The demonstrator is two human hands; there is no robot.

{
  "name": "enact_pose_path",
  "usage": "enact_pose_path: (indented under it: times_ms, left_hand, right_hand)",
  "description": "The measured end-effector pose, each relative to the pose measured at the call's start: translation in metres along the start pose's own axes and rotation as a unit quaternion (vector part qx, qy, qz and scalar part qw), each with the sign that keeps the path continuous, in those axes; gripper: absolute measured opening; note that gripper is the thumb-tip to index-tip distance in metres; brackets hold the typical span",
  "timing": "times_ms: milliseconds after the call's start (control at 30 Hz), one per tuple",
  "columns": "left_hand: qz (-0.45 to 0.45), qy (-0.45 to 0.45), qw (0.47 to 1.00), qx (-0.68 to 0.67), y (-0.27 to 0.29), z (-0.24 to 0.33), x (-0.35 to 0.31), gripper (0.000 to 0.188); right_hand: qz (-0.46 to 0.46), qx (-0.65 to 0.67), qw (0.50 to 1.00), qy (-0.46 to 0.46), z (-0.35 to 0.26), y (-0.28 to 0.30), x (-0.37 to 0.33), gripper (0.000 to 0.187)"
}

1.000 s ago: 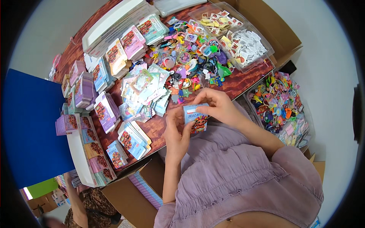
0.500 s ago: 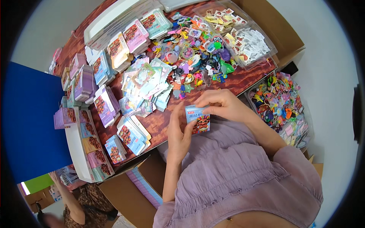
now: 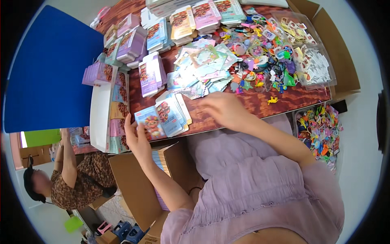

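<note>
At the near left edge of the table, my left hand (image 3: 139, 142) has its thumb and fingers at the left side of a small blue printed box (image 3: 149, 123). That box is slightly blurred and stands beside a leaning stack of flat blue cartons (image 3: 170, 114). My right hand (image 3: 227, 110) hovers over the table to the right of these cartons, blurred, with its fingers stretched leftward and nothing visible in them. Beyond it lies a loose pile of pastel printed cards (image 3: 203, 67). A small yellow plastic figure (image 3: 272, 100) rests on the table right of my right hand.
Stacked cartons (image 3: 152, 77) in several colours line the far left. Small colourful trinkets (image 3: 260, 57) are heaped at right, by a clear tray (image 3: 334, 79) of small packets. A white box (image 3: 99, 122) bounds the left. Cardboard boxes stand below. Another person (image 3: 77, 175) works at lower left.
My left hand has carried the small blue box leftward to the flat cartons. My right hand has let go of it and moved over the table. The view has shifted too.
</note>
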State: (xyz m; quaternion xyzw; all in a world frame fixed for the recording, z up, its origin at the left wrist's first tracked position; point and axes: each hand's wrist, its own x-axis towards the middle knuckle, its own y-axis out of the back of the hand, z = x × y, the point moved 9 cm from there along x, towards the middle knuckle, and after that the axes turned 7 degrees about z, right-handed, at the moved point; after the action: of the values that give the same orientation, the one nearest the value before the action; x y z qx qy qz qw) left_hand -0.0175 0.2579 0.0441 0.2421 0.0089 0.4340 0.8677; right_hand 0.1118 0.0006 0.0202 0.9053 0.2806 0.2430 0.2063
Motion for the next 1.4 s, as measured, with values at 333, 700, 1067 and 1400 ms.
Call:
enact_pose_path:
  times_ms: [333, 700, 1067, 1400]
  left_hand:
    - [0.119, -0.134, 0.918, 0.353, 0.008, -0.005, 0.001, 0.043]
    - [0.057, -0.122, 0.972, 0.194, -0.001, 0.003, -0.013, 0.081]
    - [-0.039, -0.192, 0.856, 0.479, -0.02, -0.031, -0.015, 0.06]
    - [-0.341, 0.059, 0.93, -0.121, -0.103, 0.067, -0.077, 0.054]
  right_hand:
    - [-0.11, -0.263, 0.936, 0.208, -0.03, -0.155, 0.083, 0.038]
    - [0.012, -0.166, 0.964, 0.209, -0.065, -0.071, 0.092, 0.026]
    - [0.087, -0.022, 0.989, 0.117, -0.07, 0.028, 0.07, 0.026]
    - [0.034, -0.069, 0.984, 0.158, -0.058, 0.038, 0.024, 0.02]
